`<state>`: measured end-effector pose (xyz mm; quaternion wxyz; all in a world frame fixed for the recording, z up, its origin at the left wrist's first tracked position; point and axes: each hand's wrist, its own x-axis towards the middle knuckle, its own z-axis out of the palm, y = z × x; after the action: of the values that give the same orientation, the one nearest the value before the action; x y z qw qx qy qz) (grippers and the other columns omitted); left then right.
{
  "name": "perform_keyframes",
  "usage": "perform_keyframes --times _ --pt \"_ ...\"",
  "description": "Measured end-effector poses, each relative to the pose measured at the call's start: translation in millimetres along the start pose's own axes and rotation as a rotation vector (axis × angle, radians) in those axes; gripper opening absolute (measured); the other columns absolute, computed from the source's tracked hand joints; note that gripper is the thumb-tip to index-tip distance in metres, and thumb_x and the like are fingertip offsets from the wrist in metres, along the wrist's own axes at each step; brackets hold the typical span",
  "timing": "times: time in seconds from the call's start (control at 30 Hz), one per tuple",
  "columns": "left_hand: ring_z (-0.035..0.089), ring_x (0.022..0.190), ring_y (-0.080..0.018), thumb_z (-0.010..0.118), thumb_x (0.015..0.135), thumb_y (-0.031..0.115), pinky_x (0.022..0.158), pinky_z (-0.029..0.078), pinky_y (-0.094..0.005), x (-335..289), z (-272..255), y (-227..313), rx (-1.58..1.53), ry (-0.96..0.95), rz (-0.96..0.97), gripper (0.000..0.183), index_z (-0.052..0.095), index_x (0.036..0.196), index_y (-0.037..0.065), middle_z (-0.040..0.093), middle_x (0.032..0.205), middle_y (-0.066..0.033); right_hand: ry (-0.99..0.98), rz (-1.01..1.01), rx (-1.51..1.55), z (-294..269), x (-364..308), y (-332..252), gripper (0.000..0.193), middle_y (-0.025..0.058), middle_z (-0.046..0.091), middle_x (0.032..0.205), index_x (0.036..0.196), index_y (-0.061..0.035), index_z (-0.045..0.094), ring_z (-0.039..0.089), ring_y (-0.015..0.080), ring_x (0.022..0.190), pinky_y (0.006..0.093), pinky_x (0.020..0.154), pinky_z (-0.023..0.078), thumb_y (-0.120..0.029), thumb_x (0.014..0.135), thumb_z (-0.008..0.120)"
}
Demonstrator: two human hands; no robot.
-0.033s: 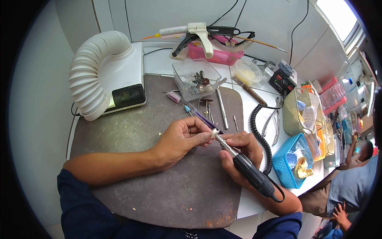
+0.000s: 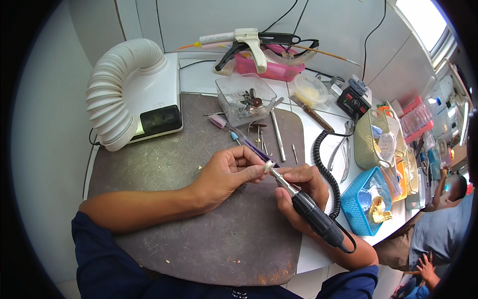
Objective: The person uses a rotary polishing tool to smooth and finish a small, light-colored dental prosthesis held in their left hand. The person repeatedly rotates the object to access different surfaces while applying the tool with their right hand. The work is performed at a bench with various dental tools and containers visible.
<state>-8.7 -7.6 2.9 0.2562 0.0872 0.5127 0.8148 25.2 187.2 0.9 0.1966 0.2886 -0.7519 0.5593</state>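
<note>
Between the thumb and fingers of my left hand [image 2: 230, 172] is a small whitish piece [image 2: 269, 166], too small to make out its kind. My right hand [image 2: 306, 192] is wrapped round a rotary handpiece [image 2: 314, 213] with a black body and a metal nose. The handpiece slants up to the left, its tip at the small piece; my fingers partly hide where they meet. Just beyond my hands lie a pink-bristled toothbrush [image 2: 217, 121] with a purple handle, a blue-tipped bit [image 2: 235, 136] and a slim metal tool [image 2: 278, 134].
Left stands a white unit with a ribbed hose [image 2: 105, 94]. A clear box of bits [image 2: 234, 112] sits at the back, near a dispensing gun [image 2: 251, 45] and a pink tray [image 2: 279, 72]. A coiled cord [image 2: 320, 159], pliers [image 2: 340, 154] and a blue basket [image 2: 353, 212] are right; a person [image 2: 438, 234] is beyond.
</note>
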Motion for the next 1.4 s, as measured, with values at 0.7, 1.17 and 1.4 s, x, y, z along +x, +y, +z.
perform_keyframes --times 0.7,1.17,1.4 --pt "0.06 0.081 -0.0079 0.064 0.087 0.009 0.073 0.048 -0.0195 0.4 -1.9 -1.1 -0.009 -0.012 0.009 0.014 0.055 0.096 0.003 0.063 0.091 -0.0052 0.022 0.026 -0.042 1.6 1.7 -1.4 0.028 0.0176 0.064 0.085 0.091 0.0043 0.054 0.067 0.0239 0.079 0.0289 0.07 0.054 0.002 0.07 0.071" --pt "0.06 0.084 -0.0091 0.064 0.088 0.008 0.075 0.049 -0.0209 0.6 -2.1 -0.9 -0.042 -0.029 0.006 0.014 0.054 0.096 0.003 0.062 0.094 -0.0058 0.004 -0.012 -0.033 -1.0 -0.2 1.5 0.028 0.0171 0.063 0.086 0.092 0.0043 0.054 0.067 0.0235 0.079 0.0288 0.069 0.053 0.001 0.07 0.071" --pt "0.059 0.086 -0.01 0.063 0.089 0.011 0.077 0.049 -0.0226 1.1 -5.0 -3.3 -0.024 -0.046 0.031 0.013 0.056 0.097 0.002 0.061 0.092 -0.0049 0.043 0.097 -0.042 2.7 0.5 -3.2 0.028 0.0163 0.063 0.083 0.092 0.0044 0.054 0.067 0.0232 0.077 0.0282 0.068 0.053 0.002 0.069 0.071"
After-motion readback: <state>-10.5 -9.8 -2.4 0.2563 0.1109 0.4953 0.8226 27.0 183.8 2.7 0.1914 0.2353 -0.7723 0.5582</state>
